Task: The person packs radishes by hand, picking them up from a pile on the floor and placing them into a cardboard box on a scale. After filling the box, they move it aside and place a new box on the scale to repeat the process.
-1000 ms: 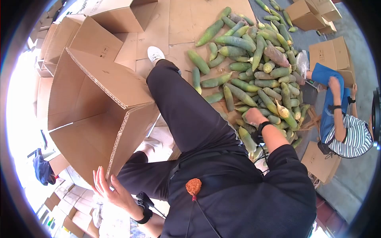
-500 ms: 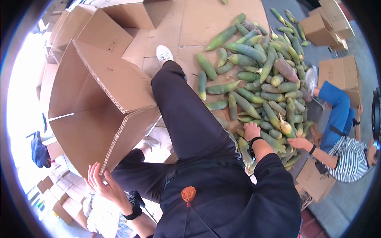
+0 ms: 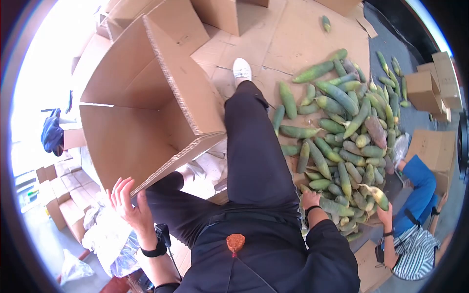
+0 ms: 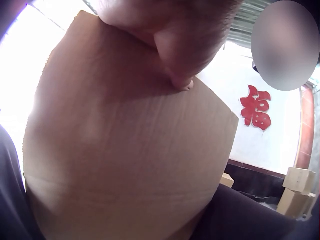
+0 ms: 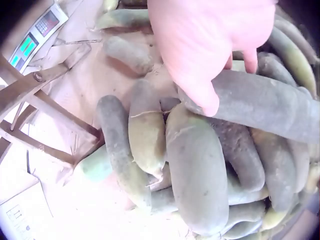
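Note:
A large open cardboard box (image 3: 132, 151) leans by the left leg in the head view. My left hand (image 3: 131, 201) grips its near edge, and the left wrist view shows the thumb against the outer cardboard wall (image 4: 120, 135). My right hand (image 3: 311, 199) is at the near side of a heap of green radishes (image 3: 337, 156). Seen from the right wrist, the right hand (image 5: 215, 45) grips a thick green radish (image 5: 265, 102), thumb on the near side and fingers over the far side. Another large radish (image 5: 197, 170) lies just below it.
A seated person in a striped shirt (image 3: 415, 254) at the right holds a radish (image 3: 377, 196) over the heap. Cardboard boxes (image 3: 430, 88) stand beyond. A wooden stool frame (image 5: 45, 110) and a digital scale (image 5: 37, 35) show in the right wrist view.
The head view has swung, so box and heap sit further right. My right hand has shifted along the heap's near edge and settled. The other person has lifted a radish. My left hand stays on the box edge.

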`<state>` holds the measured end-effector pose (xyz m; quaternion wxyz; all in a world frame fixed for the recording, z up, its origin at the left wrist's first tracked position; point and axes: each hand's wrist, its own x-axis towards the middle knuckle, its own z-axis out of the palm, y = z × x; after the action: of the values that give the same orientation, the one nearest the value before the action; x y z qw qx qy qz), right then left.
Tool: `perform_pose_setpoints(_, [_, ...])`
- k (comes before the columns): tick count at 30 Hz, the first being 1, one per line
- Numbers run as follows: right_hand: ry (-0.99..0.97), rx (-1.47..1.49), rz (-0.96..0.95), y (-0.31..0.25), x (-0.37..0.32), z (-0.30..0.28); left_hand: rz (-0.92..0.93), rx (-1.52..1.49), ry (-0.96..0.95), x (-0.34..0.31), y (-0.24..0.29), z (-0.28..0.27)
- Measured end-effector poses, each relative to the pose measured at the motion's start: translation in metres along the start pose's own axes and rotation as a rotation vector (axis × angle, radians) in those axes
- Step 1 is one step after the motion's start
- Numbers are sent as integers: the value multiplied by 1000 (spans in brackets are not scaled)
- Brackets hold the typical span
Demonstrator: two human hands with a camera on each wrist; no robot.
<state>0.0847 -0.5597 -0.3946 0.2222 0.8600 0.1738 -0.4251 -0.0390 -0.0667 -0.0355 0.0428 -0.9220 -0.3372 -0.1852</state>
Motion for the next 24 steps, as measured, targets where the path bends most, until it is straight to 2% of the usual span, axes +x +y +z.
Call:
perform_pose_setpoints(2, [-126, 40, -61, -1, -5, -10, 21, 1, -2, 1, -3, -1])
perform_pose_setpoints(5, [-51, 10, -75, 4, -27, -53, 5, -14, -8, 1, 2, -4])
perform_pose_setpoints(7, [-14, -14, -30, 19, -16, -62, 28, 10, 38, 3, 2, -6])
perform_pose_setpoints(8, [22, -28, -16, 27, -19, -83, -37, -9, -26, 3, 4, -8])
perform_pose_setpoints(9, [170, 146, 11, 47, -13, -104, -102, -37, -85, 4, 1, -10])
perform_pose_setpoints(10, [239, 239, 23, 60, -6, -110, -90, -38, -88, 5, -1, -12])
perform_pose_setpoints(14, [685, 540, -153, 87, -25, -176, -35, -15, -95, 7, -15, -15])
perform_pose_setpoints(15, [691, 534, -148, 89, -36, -198, -20, -10, -79, 10, -17, -16])
perform_pose_setpoints(17, [862, 854, -296, 86, -67, -246, -9, -11, -61, 13, -19, -17])
perform_pose_setpoints(21, [1194, 873, -375, 49, -121, -348, -6, -21, -81, 15, -21, -19])
perform_pose_setpoints(24, [1337, 1052, -637, 21, -175, -435, -5, -6, -88, 14, -16, -16])
